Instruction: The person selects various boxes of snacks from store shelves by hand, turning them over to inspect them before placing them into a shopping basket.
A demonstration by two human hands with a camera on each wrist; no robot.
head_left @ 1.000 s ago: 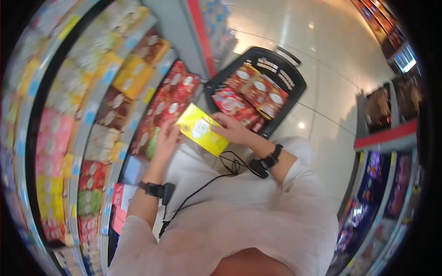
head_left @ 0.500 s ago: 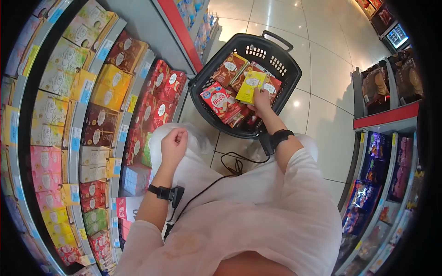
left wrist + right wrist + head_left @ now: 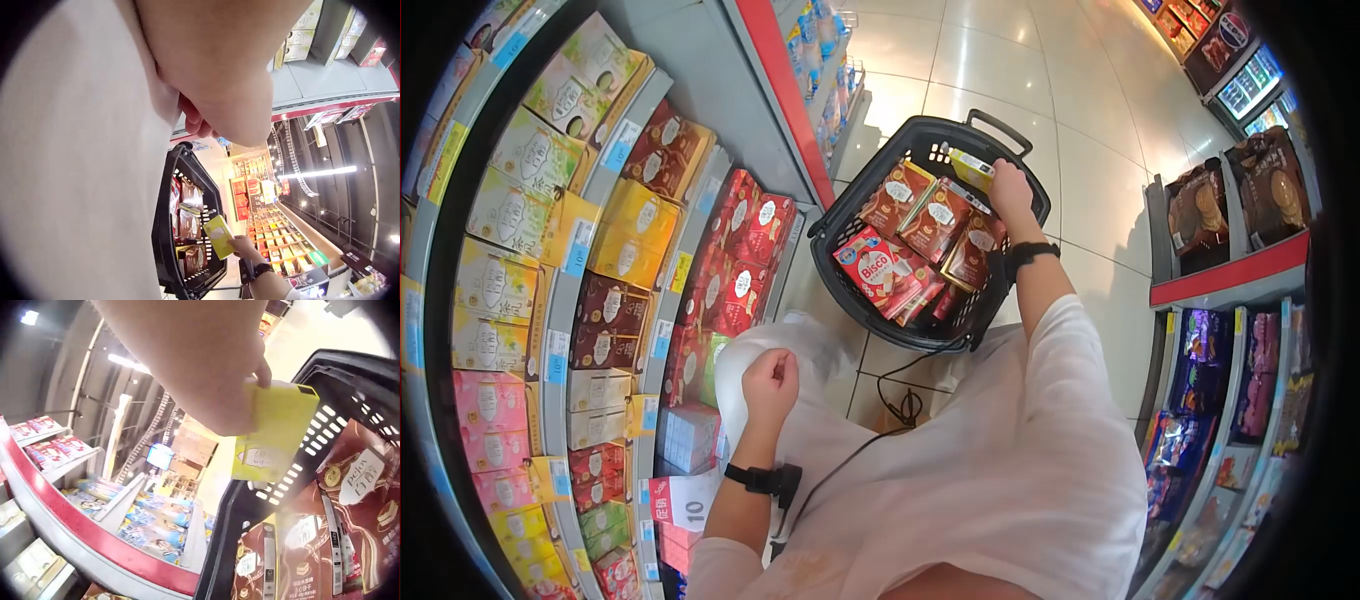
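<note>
My right hand (image 3: 1012,192) grips a yellow box (image 3: 275,428) by one end. It holds the box upright at the far right side of a black shopping basket (image 3: 840,285), against the perforated wall in the head view. Inside the basket lie several brown boxes (image 3: 937,222) and a red Bisco box (image 3: 878,268). Over the left knee is my left hand (image 3: 771,385), fingers loosely curled, with nothing in it. The left wrist view shows the yellow box (image 3: 219,237) over the basket's edge; most of the left fingers are hidden behind the hand there.
Shelves packed with boxed biscuits (image 3: 505,280) rise close on the left, with a price sign (image 3: 684,500) low down. On the right stands another shelf with blue packs (image 3: 1200,362). A black cable (image 3: 855,442) hangs across the lap near the basket.
Brought from near the lap, where both hands held it, the yellow box went over the basket in the right hand, then to its far right side. The left hand let go and drew back.
</note>
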